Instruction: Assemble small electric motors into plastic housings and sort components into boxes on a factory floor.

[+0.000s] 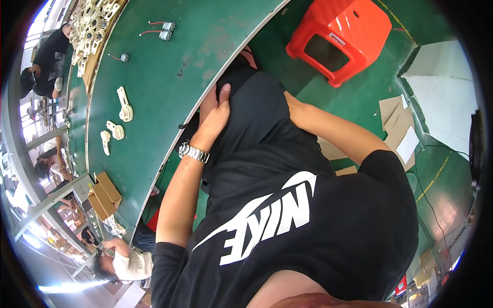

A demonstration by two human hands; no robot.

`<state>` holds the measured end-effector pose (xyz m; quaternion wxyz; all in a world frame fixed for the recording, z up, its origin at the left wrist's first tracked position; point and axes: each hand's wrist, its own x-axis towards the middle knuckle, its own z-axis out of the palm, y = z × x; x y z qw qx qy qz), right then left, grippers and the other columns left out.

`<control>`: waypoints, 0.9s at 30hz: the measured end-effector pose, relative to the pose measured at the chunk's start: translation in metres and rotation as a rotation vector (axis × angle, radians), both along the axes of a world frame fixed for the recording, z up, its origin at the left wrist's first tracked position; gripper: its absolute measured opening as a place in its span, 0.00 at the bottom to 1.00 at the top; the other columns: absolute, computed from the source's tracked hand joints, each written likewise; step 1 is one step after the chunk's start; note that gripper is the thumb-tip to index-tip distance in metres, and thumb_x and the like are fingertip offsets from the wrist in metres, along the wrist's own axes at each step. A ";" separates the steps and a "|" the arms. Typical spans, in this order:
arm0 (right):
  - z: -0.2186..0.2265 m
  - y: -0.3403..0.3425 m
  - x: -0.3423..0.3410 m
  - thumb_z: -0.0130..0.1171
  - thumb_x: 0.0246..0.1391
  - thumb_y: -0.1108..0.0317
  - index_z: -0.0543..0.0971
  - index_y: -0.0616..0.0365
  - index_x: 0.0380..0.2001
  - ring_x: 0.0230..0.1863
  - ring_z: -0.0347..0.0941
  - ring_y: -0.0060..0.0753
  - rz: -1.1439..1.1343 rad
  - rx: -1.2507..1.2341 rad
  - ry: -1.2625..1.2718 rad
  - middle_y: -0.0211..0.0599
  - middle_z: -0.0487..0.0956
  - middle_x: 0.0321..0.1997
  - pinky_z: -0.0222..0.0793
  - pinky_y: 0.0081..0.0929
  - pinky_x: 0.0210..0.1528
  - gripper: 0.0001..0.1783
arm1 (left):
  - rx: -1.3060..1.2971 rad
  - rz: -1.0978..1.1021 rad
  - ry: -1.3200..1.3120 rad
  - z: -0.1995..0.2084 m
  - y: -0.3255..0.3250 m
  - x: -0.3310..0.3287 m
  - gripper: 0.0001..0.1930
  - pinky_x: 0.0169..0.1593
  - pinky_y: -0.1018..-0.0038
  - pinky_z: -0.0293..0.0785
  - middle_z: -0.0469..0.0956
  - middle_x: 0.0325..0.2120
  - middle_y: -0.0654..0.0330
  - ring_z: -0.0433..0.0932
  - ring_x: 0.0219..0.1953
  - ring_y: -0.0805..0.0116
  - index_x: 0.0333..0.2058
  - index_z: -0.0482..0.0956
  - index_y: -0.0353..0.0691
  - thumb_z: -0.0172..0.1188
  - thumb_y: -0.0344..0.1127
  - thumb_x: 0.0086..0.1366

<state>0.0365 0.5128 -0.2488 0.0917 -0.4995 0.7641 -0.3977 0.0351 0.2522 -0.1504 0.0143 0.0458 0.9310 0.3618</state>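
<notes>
My left hand (217, 112), with a metal watch (194, 152) on its wrist, lies against the black shorts (251, 105) at my thigh, beside the edge of a green table (154, 77). Its thumb sticks out apart from the fingers, which are partly hidden; no object shows in it. My right hand (291, 107) reaches down at the other side of the shorts, its fingers out of sight behind the cloth. On the table lie cream plastic parts (124, 105) and small motors (166, 35), some with red wires, apart from both hands.
A red plastic stool (354, 51) stands on the green floor to the right, with flattened cardboard (398, 128) nearby. Many cream parts (95, 25) are heaped at the table's far side. A cardboard box (105, 196) and a person in white (131, 264) are at the lower left.
</notes>
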 end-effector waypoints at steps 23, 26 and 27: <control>0.061 0.069 0.055 0.59 0.56 0.75 0.75 0.59 0.63 0.59 0.76 0.57 -0.255 0.246 -0.408 0.51 0.79 0.62 0.75 0.37 0.62 0.29 | -0.399 -0.077 0.098 -0.015 0.011 -0.006 0.16 0.63 0.51 0.69 0.73 0.60 0.51 0.72 0.62 0.44 0.59 0.76 0.45 0.52 0.35 0.75; 0.077 0.078 0.074 0.56 0.58 0.84 0.75 0.61 0.62 0.57 0.79 0.50 -0.474 0.002 -0.547 0.49 0.80 0.60 0.79 0.35 0.57 0.27 | -0.291 -0.062 0.081 -0.010 0.010 0.001 0.17 0.65 0.52 0.68 0.74 0.59 0.51 0.74 0.60 0.45 0.57 0.77 0.41 0.55 0.32 0.72; 0.066 0.088 0.079 0.55 0.60 0.85 0.75 0.62 0.62 0.57 0.80 0.44 -0.595 -0.083 -0.705 0.47 0.80 0.59 0.81 0.33 0.55 0.26 | -0.290 -0.068 0.081 -0.003 0.013 0.001 0.17 0.65 0.52 0.68 0.74 0.59 0.51 0.74 0.60 0.45 0.57 0.77 0.41 0.55 0.32 0.72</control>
